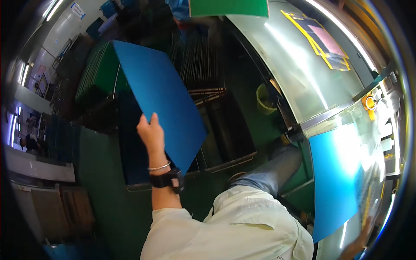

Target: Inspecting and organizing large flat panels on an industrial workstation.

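Observation:
My left hand (151,131) is closed on the left edge of a large flat blue panel (167,95), thumb and fingers on either side of that edge. The panel is tilted, held out in front of a wire rack (229,162). On the worktable at my right lies a second blue panel (331,186), bright with glare. A blurred, skin-toned shape, seemingly my right hand or forearm (358,246), shows beside that panel at the lower right. Its fingers cannot be made out.
Green boards (93,71) stand in a rack at the far left. Farther along the glass-like tabletop (277,56) lies a yellow-edged frame (318,39) with a pink patch. A yellowish bin (265,99) stands beside the table. Another green board (229,8) shows at the top.

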`<state>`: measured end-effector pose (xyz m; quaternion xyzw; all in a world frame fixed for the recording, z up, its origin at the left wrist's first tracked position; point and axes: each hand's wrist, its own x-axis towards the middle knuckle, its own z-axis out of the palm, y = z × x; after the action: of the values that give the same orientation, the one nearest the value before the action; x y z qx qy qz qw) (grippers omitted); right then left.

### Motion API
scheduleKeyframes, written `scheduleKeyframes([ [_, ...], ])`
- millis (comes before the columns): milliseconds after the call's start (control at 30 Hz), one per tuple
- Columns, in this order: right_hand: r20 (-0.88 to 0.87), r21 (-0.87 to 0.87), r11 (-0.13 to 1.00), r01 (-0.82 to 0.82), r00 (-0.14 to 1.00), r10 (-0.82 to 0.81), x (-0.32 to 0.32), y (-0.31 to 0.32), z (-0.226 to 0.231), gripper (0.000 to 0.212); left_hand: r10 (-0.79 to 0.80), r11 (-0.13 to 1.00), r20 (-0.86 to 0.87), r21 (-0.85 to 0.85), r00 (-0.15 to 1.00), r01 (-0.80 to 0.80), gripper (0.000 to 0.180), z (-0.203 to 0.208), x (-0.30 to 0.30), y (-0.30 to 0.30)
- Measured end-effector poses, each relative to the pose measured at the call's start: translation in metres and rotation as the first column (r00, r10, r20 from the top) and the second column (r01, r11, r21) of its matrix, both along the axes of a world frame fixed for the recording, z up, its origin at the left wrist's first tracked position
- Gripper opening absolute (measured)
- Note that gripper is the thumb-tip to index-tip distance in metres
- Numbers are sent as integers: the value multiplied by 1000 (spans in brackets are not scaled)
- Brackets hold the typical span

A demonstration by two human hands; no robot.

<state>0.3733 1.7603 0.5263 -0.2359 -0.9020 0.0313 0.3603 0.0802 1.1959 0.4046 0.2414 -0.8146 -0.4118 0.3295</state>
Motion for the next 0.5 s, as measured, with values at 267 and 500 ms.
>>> scheduleKeyframes([
  [267,545,-34,997,-62,836,71,51,30,-169,47,151,985,263,-118,953,-124,30,-164,0,39],
  [500,647,-216,976,-11,747,152,49,23,-195,45,122,992,332,-27,935,-120,28,-241,30,56],
])
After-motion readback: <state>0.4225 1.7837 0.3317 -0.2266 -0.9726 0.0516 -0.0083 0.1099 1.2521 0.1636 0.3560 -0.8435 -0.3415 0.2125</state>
